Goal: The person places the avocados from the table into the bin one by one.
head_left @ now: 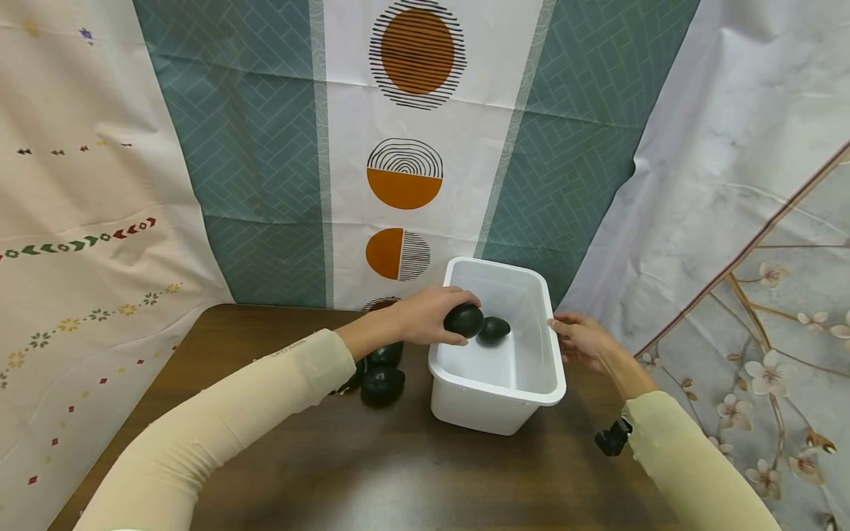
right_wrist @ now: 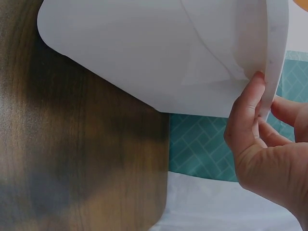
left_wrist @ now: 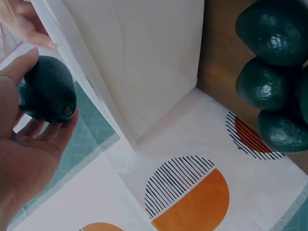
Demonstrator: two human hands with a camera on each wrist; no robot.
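Observation:
My left hand (head_left: 434, 313) grips a dark green avocado (head_left: 463, 320) over the left side of a white plastic bin (head_left: 465, 420). Inside the bin another avocado (head_left: 493, 330) lies on the floor. With thumb and fingers on either side, my right hand (right_wrist: 269, 139) pinches the bin's right rim (right_wrist: 275, 57). In the left wrist view, the held avocado (left_wrist: 48, 89) sits between thumb and fingertips, its stem end showing. Several more avocados (head_left: 383, 386) are grouped on the table left of the bin, partly hidden by my left forearm in the head view.
The brown wooden table (head_left: 372, 472) reaches back to a patterned curtain (head_left: 259, 147) right behind the bin. Pale cloths hang at both sides, a floral one (head_left: 764, 369) on the right. A small black device (head_left: 612, 436) is strapped at my right wrist.

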